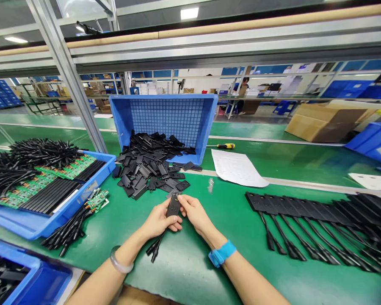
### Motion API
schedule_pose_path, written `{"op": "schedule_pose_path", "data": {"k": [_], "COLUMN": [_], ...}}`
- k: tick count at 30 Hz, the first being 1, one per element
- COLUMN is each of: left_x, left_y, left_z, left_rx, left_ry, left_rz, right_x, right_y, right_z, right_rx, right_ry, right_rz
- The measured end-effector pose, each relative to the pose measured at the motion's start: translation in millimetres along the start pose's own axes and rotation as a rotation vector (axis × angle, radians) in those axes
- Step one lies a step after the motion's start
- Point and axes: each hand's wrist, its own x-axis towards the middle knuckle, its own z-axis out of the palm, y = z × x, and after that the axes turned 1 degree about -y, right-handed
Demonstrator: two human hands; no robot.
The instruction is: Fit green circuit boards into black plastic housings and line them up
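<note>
Your left hand (pixel 158 219) and right hand (pixel 193 212) pinch the black housing (pixel 173 206); a slack grip could let it fall, dragging its trailing cable (pixel 154 248).

Head-worn cam looks fwd & down from above green workbench (pixel 190 271), close on left hand (pixel 160 220) & right hand (pixel 193 214); wide frame reaches past bench to shop floor (pixel 260 114).

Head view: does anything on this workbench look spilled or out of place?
The blue mesh-walled crate lies tipped toward the person, and its black plastic housings sprawl out across the green mat in a heap.
</note>
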Motion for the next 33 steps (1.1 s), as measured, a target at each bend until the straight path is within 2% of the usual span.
{"op": "schedule_pose_path", "data": {"k": [3,5,7,10,13,15,17,19,21,24,26,28,31,33], "left_x": [3.3,4.5,4.3,2.9,2.6,2.0,-2.4,-14.0,-34.1,-76.0,-105.3,-130.2,-153.5,-159.9], "left_y": [-4.7,-8.0,-10.8,-13.8,-13.3,-7.9,4.0,22.0,42.3,65.3,71.2,70.6,65.3,63.7], "left_z": [2.0,0.6,-2.4,-6.0,-6.9,-8.7,-14.8,-26.7,-44.5,-77.2,-97.8,-113.7,-126.5,-128.6], "left_rx": [-0.122,-0.208,-0.234,-0.139,0.029,0.192,0.435,0.76,1.121,1.523,1.571,1.556,1.546,1.549], "left_ry": [0.04,-0.01,-0.101,-0.137,-0.033,0.085,0.239,0.378,0.515,0.811,0.964,1.031,1.047,1.084], "left_rz": [0.069,0.103,0.09,0.056,0.087,0.147,0.211,0.232,0.124,-0.296,-0.495,-0.607,-0.683,-0.657], "right_x": [-5.6,-9.9,-13.2,-15.7,-14.5,-11.7,-9.6,-10.1,-12.8,-16.6,-17.3,-16.8,-16.0,-16.1], "right_y": [-3.4,-9.4,-16.6,-23.5,-20.0,-14.5,-10.9,-11.0,-13.8,-16.2,-14.2,-9.8,-2.5,0.4], "right_z": [7.8,10.4,6.6,-15.3,-48.6,-67.8,-78.9,-80.5,-73.9,-55.7,-43.3,-33.4,-24.3,-20.5], "right_rx": [-0.387,-0.655,-0.885,-1.22,-1.467,-1.519,-1.506,-1.526,-1.578,-1.596,-1.577,-1.553,-1.481,-1.391], "right_ry": [0.117,0.133,0.087,0.111,0.232,0.258,0.267,0.303,0.348,0.306,0.227,0.16,0.089,0.042], "right_rz": [-0.195,-0.301,-0.288,-0.112,0.084,0.174,0.27,0.275,0.141,-0.131,-0.233,-0.29,-0.335,-0.34]}}
